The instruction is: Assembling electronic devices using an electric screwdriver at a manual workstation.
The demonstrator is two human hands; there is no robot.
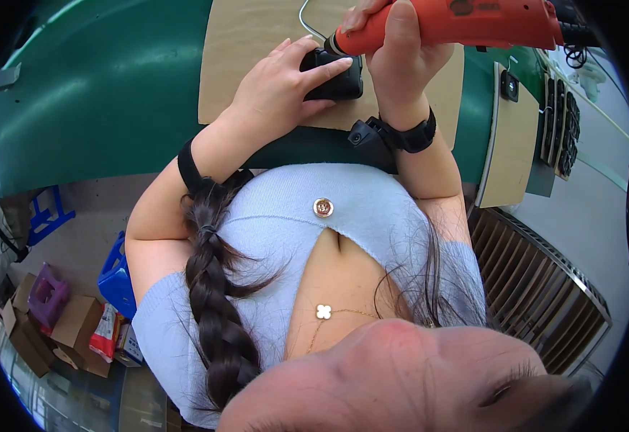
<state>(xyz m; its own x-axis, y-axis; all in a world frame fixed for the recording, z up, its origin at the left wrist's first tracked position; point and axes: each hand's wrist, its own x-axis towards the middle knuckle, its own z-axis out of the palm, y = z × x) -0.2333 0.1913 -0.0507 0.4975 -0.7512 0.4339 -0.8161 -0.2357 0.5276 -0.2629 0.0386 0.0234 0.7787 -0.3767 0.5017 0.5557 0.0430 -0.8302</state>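
Note:
My right hand [408, 61] is closed around a red-orange electric screwdriver [465, 21], tilted so that its dark nose points down and left. The nose is at the upper edge of a small black plastic housing [336, 85]; whether the bit touches a screw there is too small to tell. With thumb and fingers around its left side, my left hand [282, 83] grips that housing against a tan board [228, 43]. The forefinger lies across the top of the housing. A white cable [305, 18] runs up from near the screwdriver's nose.
The board lies on a green tabletop [113, 86]. At right, a second tan board [509, 144] carries a small black device [509, 85], beside rows of black parts [560, 122]. A slatted rack [537, 266], blue stools [116, 277] and cardboard boxes [77, 335] stand below.

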